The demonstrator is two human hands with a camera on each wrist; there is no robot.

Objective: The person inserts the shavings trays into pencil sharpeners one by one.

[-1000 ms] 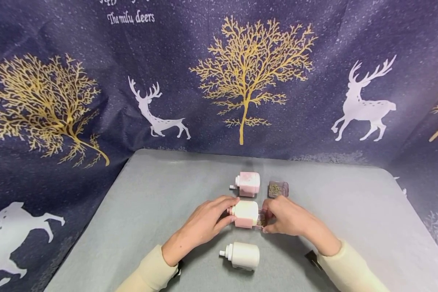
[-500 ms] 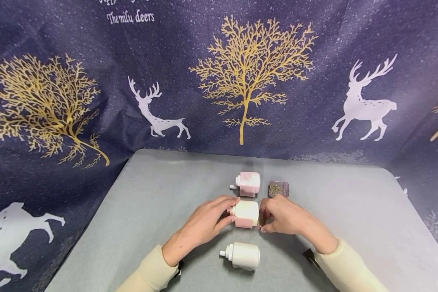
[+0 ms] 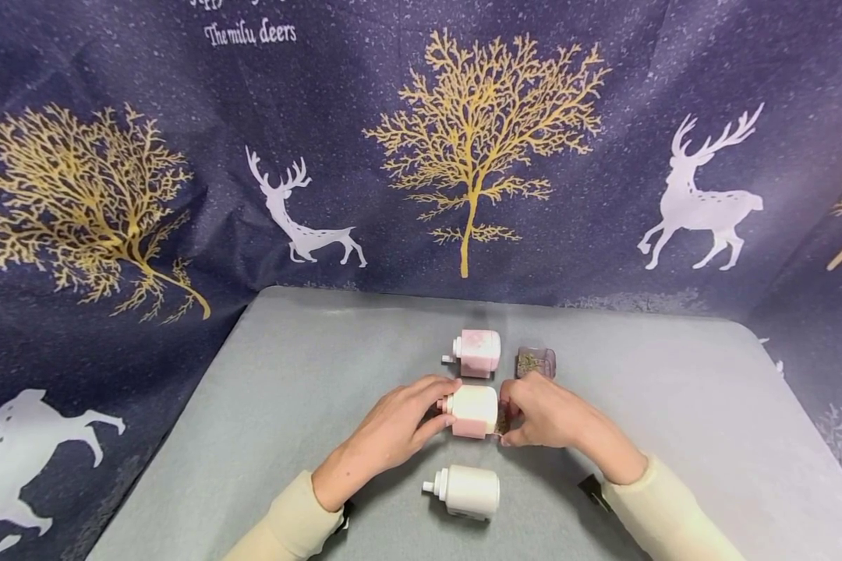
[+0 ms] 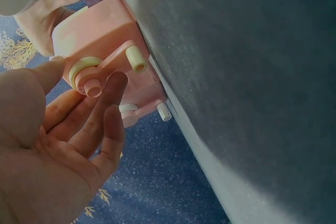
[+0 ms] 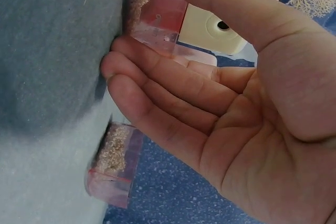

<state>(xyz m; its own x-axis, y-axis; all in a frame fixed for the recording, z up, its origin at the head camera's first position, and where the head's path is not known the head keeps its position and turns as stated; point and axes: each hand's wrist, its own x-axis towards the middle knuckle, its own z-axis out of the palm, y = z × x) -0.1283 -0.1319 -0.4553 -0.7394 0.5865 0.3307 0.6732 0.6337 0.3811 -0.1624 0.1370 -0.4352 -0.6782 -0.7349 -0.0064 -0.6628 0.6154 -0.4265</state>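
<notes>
A pink and cream crank pencil sharpener (image 3: 473, 407) lies on the table between my hands. My left hand (image 3: 398, 421) holds its crank end, thumb on one side and fingers on the other; the crank handle (image 4: 136, 59) shows in the left wrist view. At the opposite end my right hand (image 3: 550, 413) pinches the clear shavings drawer (image 5: 164, 9) by its sides, thumb on one side and fingertips on the other. Shavings lie inside this drawer, which sticks out slightly from the body. In the head view the right fingers partly hide it.
Behind sits a pink and white sharpener (image 3: 479, 353), with a loose clear drawer (image 3: 549, 360) holding shavings to its right. A white sharpener (image 3: 472, 492) lies nearer the front. A dark deer-print cloth (image 3: 421, 156) hangs at the back of the grey table (image 3: 309, 343).
My right hand has moved slightly left, and the drawer has slid further into the sharpener. The left hand has stayed in place.
</notes>
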